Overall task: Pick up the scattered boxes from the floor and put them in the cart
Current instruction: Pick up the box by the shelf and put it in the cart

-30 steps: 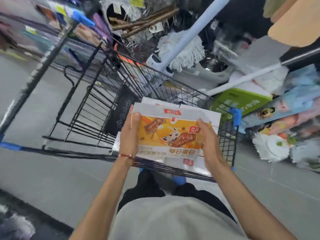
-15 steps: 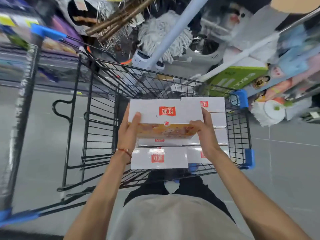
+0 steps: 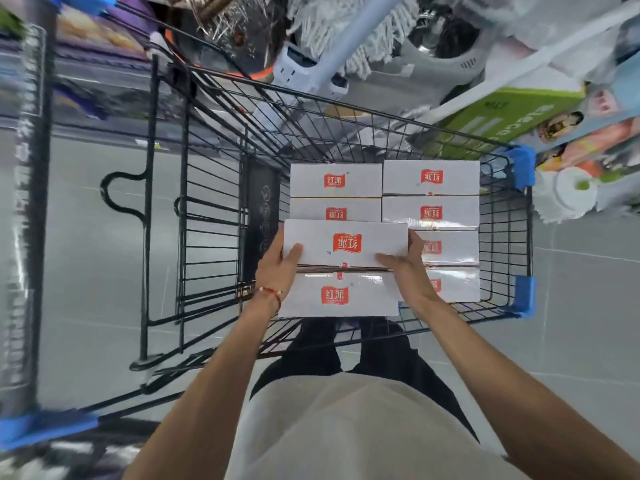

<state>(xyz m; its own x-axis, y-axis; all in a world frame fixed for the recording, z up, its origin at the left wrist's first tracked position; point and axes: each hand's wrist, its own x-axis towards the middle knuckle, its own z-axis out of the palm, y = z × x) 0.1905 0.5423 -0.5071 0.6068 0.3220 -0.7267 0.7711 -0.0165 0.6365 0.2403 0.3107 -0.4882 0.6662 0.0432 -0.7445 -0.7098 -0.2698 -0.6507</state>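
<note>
We're holding the box (image 3: pixel 346 244) level between both hands over the cart (image 3: pixel 519 166). Left hand (image 3: pixel 277 268) grips its left end with the thumb on top, and right hand (image 3: pixel 405 265) curls round the right end. The other boxes (image 3: pixel 431 178) are packed right below and just past our hands.

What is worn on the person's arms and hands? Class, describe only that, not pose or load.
No sleeves show on the left arm or right arm. The left hand and right hand are ungloved, with no ring or watch visible. A thin red cord bracelet circles the left wrist.
</note>
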